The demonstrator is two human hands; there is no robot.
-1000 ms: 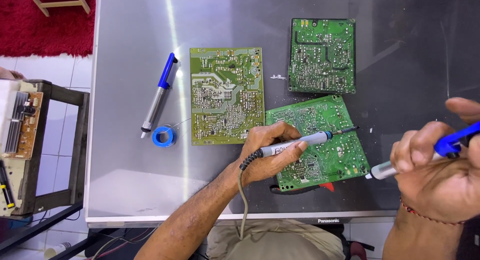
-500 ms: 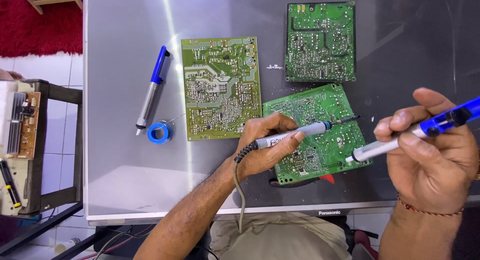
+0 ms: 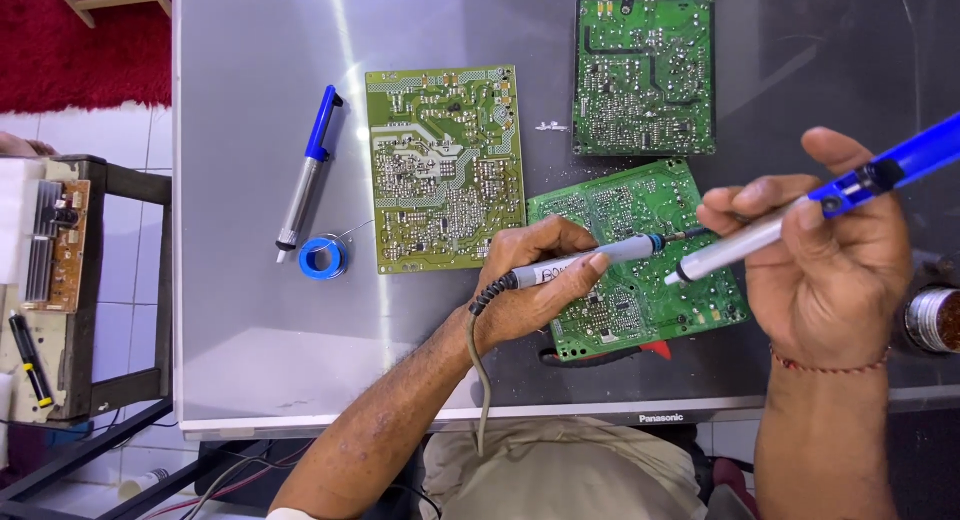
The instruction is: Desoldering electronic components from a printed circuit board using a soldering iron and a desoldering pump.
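Over the near circuit board (image 3: 640, 260), our left hand (image 3: 530, 290) grips the soldering iron (image 3: 590, 262), tip on it. Our right hand (image 3: 820, 260), gripping the solder sucker (image 3: 800, 212), has swung its nozzle in toward that joint. Two boards (image 3: 445, 165) lie farther left.

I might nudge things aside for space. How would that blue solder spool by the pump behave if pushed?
The solder spool looks small and probably light, so it should slide easily on the glossy table. It lies flat, so rolling seems unlikely. Its loose wire end may snag the pump beside it.
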